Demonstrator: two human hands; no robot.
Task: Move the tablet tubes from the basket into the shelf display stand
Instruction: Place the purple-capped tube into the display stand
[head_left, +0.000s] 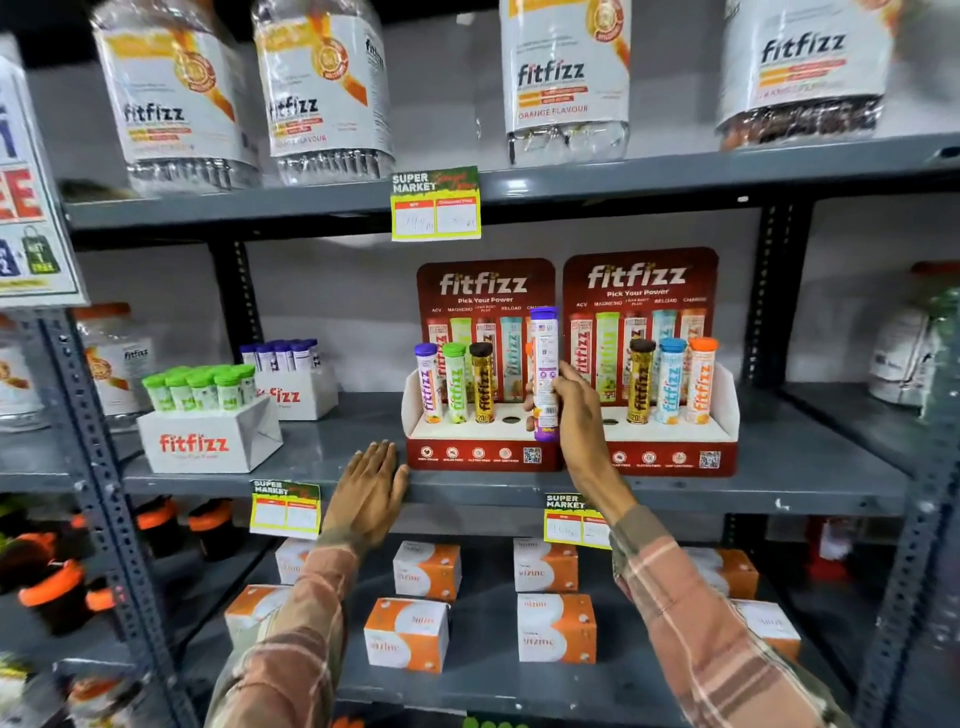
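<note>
Two red fitfizz display stands sit side by side on the middle shelf, the left stand (483, 452) and the right stand (675, 452). The left stand holds a purple-capped, a green-capped and a dark-capped tube (480, 384); an open hole (511, 419) shows beside them. The right stand holds a dark, a blue and an orange-capped tube (701, 382). My right hand (574, 410) grips a purple-capped white tube (544, 371) upright, between the two stands. My left hand (366, 488) lies flat, fingers apart, on the shelf edge left of the left stand. No basket is in view.
White fitfizz boxes of green-capped tubes (208, 415) and purple-capped tubes (291, 379) stand at the left of the shelf (779, 483). Large jars (566, 78) fill the shelf above. Orange-and-white cartons (408, 634) lie on the shelf below. Yellow price tags (435, 205) hang from shelf edges.
</note>
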